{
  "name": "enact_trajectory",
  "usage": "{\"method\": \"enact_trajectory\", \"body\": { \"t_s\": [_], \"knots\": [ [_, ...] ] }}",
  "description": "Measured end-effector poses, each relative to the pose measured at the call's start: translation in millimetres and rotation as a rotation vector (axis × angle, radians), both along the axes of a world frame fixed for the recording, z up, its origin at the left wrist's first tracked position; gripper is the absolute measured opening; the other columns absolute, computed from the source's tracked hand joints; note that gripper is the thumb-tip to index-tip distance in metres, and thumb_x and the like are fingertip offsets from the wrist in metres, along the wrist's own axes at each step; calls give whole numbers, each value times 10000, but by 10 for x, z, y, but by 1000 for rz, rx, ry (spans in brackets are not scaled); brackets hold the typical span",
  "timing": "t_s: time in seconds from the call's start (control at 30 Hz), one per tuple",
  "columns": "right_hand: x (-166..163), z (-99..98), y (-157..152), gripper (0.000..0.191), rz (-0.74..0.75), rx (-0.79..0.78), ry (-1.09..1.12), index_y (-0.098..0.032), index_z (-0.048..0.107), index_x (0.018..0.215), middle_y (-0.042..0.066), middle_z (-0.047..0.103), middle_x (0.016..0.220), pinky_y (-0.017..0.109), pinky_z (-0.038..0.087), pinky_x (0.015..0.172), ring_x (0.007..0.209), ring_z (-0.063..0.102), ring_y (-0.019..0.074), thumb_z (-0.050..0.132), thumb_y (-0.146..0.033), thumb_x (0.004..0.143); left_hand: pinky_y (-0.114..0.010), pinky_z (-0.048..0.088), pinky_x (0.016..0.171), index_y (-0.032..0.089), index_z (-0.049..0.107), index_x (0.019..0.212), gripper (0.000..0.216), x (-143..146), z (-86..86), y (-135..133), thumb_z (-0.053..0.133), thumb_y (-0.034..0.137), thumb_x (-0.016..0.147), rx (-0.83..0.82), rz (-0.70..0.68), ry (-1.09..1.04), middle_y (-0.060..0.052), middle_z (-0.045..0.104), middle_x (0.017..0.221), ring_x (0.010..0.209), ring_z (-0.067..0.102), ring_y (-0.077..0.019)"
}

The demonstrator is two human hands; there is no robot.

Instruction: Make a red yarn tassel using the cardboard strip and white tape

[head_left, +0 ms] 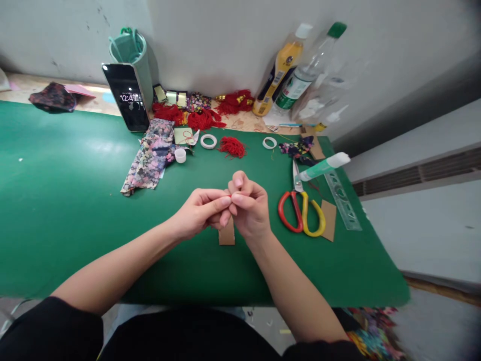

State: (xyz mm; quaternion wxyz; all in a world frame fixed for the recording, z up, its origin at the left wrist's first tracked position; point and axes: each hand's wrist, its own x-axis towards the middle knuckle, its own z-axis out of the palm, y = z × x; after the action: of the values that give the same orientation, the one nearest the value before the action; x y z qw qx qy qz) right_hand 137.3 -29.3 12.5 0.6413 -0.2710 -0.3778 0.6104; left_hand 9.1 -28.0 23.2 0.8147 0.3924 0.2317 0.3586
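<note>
My left hand and my right hand meet above the middle of the green table. Thumb and forefinger of each are pinched together, tip to tip. A sliver of red, which looks like thread, shows between the fingertips; most of it is hidden. Below them a small strip of brown cardboard lies on the table, partly covered by the hands. Beyond sits a bundle of red thread, between two rolls of white tape, the left roll and the right roll.
Scissors with red and yellow handles lie to the right, near a glue tube and a clear ruler. Floral fabric is at left. A phone leans on a green cup. Two bottles stand by the wall.
</note>
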Motion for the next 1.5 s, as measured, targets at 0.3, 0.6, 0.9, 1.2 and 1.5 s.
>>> {"method": "enact_trajectory", "body": {
  "t_s": [0.3, 0.6, 0.9, 1.2, 1.5],
  "knots": [
    [-5, -3, 25, 233, -45, -28, -58, -171, 568, 535, -46, 517, 747, 174, 409, 435, 460, 441, 3, 781, -185, 630, -188, 265, 412, 106, 626, 686, 418, 10, 53, -11, 724, 509, 736, 99, 161, 133, 20, 535, 498, 412, 371, -35],
    [-7, -25, 21, 124, -23, -94, -84, -227, 721, 669, -11, 588, 850, 192, 402, 394, 529, 524, 44, 819, -282, 616, -191, 270, 413, 110, 625, 674, 399, 22, 55, -7, 719, 491, 747, 109, 211, 95, 17, 535, 495, 409, 364, -35],
    [-29, -2, 15, 87, -129, -64, -116, -236, 722, 636, -28, 597, 802, 189, 391, 435, 497, 452, 18, 795, -196, 615, -193, 294, 427, 114, 623, 660, 414, 5, 49, 17, 708, 508, 753, 152, 220, 153, 18, 535, 496, 420, 366, -37],
    [-6, -54, 11, 73, -193, 8, -242, -236, 716, 684, -19, 614, 865, 219, 393, 454, 485, 429, 22, 786, -246, 668, -200, 287, 432, 114, 623, 657, 417, 7, 25, 21, 708, 512, 748, 137, 214, 168, 18, 524, 502, 429, 369, -41],
    [19, -43, 56, 158, -68, -140, -117, -220, 769, 731, 14, 646, 911, 209, 394, 437, 481, 445, 22, 667, -336, 762, -194, 260, 433, 102, 656, 711, 357, 29, -27, 60, 716, 451, 759, 2, 209, 38, 26, 516, 528, 420, 343, -26]
  ]
}}
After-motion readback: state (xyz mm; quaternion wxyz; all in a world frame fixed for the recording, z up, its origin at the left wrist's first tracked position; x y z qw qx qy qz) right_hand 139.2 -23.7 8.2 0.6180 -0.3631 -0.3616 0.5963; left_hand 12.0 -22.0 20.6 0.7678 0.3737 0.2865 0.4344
